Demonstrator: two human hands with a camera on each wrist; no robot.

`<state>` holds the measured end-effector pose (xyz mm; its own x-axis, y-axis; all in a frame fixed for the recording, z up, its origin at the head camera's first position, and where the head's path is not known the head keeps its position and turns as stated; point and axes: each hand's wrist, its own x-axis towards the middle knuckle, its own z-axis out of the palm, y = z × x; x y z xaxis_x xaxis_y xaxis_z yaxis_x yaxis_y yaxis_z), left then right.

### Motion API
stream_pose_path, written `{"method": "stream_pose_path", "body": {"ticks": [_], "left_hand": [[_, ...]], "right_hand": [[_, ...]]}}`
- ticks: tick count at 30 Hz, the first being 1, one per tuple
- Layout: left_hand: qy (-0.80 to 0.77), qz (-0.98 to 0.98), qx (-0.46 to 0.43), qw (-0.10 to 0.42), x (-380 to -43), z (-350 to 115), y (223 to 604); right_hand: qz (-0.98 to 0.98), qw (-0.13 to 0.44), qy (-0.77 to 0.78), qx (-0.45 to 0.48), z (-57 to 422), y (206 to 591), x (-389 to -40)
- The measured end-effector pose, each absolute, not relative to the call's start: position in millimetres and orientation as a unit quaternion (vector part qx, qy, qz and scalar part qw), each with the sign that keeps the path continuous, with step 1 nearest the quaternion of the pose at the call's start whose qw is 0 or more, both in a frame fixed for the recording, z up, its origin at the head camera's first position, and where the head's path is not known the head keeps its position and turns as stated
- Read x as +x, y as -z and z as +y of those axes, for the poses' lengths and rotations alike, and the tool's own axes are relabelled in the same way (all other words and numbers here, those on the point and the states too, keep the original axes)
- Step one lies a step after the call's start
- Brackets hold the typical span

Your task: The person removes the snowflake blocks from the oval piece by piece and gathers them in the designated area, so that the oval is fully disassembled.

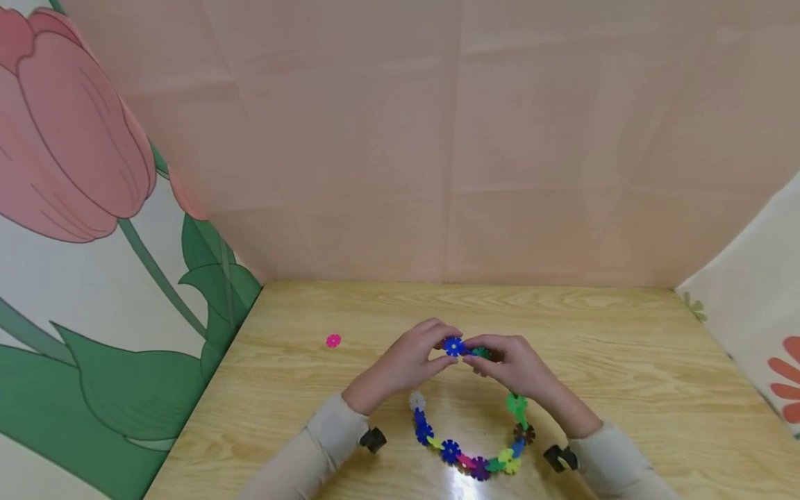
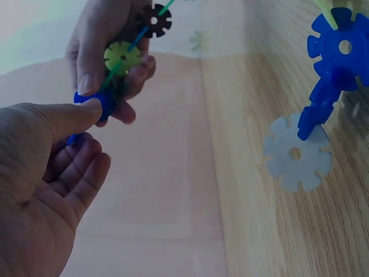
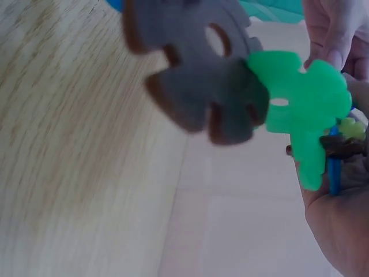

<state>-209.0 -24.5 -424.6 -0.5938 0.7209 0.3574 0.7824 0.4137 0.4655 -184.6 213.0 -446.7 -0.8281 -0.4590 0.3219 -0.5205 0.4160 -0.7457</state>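
A chain of notched plastic flower discs curves below both hands in the head view, from a pale whitish disc (image 1: 417, 401) at the left to a bright green disc (image 1: 517, 403) near the right wrist. My left hand (image 1: 412, 355) pinches a blue disc (image 1: 454, 346) between thumb and fingers. Facing it, my right hand (image 1: 517, 364) holds the linked discs just beside, among them a dark green disc (image 1: 481, 352). A yellow-green disc (image 2: 122, 57) and a brown disc (image 2: 154, 21) hang in line by the right hand. Its fingers partly hide the joined pieces.
One loose pink disc (image 1: 334, 340) lies on the wooden table (image 1: 294, 396), left of the hands. A plain pinkish cloth (image 1: 350, 153) rises behind the table, with flower-printed cloths at both sides. Black wrist devices (image 1: 373, 440) sit under the sleeves.
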Motion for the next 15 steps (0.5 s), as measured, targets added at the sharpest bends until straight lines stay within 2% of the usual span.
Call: {"method": "stream_pose_path", "body": {"ticks": [9,15], "left_hand": [[0.304,-0.831,-0.457,0.088,-211,-23,426],[0.295,-0.835,-0.456,0.089,-211,-23,425]], "right_hand": [[-0.850,0.207,-0.340,0.345,202,446,-184],[-0.840,0.242,-0.329,0.357,201,447,-184]]}}
